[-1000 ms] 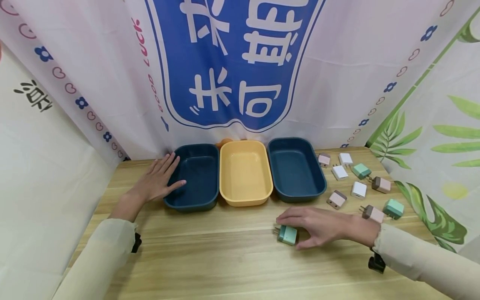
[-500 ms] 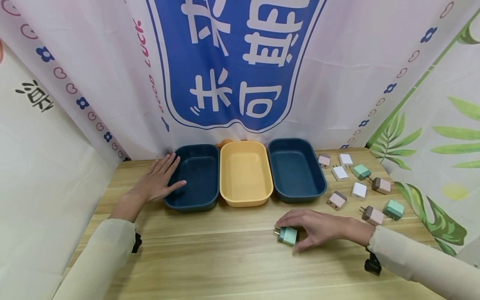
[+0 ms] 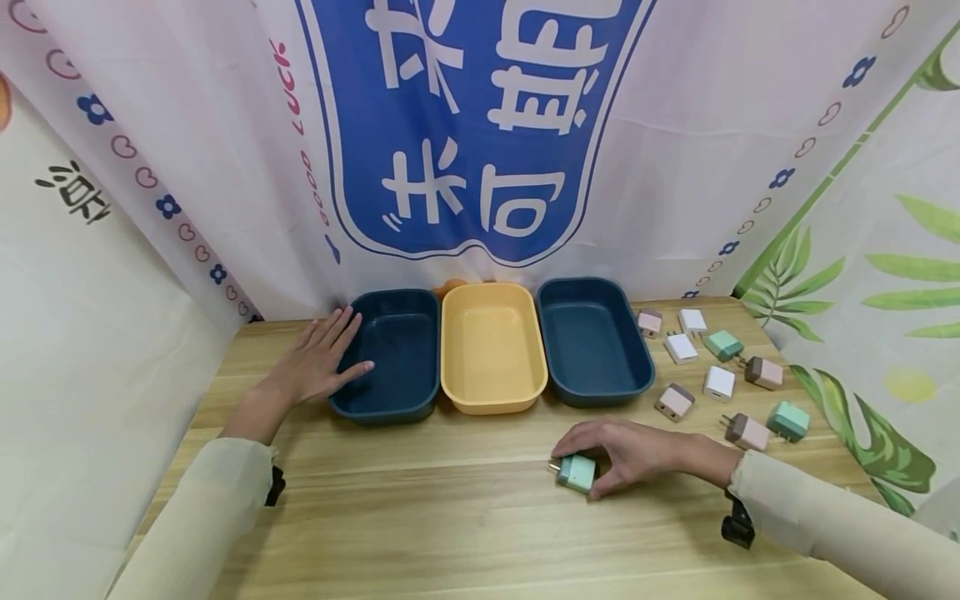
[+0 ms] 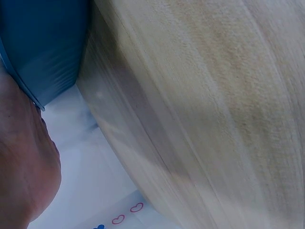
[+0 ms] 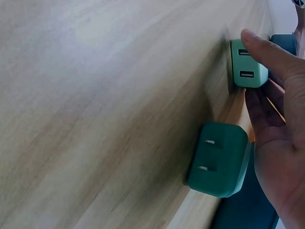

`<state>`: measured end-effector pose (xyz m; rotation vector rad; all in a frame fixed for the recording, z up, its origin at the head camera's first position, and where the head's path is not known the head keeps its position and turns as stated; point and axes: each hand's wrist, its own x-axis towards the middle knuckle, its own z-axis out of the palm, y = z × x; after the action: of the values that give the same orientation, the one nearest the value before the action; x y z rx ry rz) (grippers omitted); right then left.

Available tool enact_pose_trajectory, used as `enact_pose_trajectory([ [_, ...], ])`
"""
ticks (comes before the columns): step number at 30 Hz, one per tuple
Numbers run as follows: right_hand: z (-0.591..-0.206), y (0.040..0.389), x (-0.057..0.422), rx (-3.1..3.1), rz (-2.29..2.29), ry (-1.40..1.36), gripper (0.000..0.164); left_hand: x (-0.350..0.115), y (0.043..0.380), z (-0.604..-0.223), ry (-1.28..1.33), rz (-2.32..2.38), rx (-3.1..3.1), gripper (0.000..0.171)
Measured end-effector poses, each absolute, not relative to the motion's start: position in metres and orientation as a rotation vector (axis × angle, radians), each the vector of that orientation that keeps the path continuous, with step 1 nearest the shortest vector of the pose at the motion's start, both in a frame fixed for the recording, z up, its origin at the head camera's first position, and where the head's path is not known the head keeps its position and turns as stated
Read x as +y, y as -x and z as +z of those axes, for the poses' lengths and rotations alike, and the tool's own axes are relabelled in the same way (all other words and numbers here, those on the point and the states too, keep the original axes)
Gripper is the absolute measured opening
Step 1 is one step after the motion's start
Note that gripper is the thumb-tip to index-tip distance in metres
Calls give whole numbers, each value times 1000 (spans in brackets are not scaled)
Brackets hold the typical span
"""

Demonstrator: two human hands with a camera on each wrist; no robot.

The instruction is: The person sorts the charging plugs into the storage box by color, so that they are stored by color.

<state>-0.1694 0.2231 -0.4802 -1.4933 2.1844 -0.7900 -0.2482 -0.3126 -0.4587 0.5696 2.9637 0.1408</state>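
Note:
My left hand rests on the left rim of a dark blue tray, fingers straight and thumb over the inside. In the left wrist view, part of that hand lies against the tray's outer wall. My right hand pinches a green plug charger at the table, thumb on the near side and fingers on the far side. Its prongs point left. The right wrist view shows the thumb by this charger's USB ports. A second green charger stands beside the palm there, prongs facing the camera.
A yellow tray and another dark blue tray continue the row at the back. Several white, green and pink-brown chargers lie scattered right of the trays. Printed cloth hangs behind the table.
My right thumb has closed in on the green charger, and the right forearm has shifted slightly left. The left hand stays on the tray.

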Motion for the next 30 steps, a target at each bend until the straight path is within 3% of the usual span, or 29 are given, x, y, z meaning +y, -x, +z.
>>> enact_pose_trajectory([
  [30, -479, 171, 212, 2174, -876, 1594, 52, -311, 247, -460, -579, 150, 2981, 98],
])
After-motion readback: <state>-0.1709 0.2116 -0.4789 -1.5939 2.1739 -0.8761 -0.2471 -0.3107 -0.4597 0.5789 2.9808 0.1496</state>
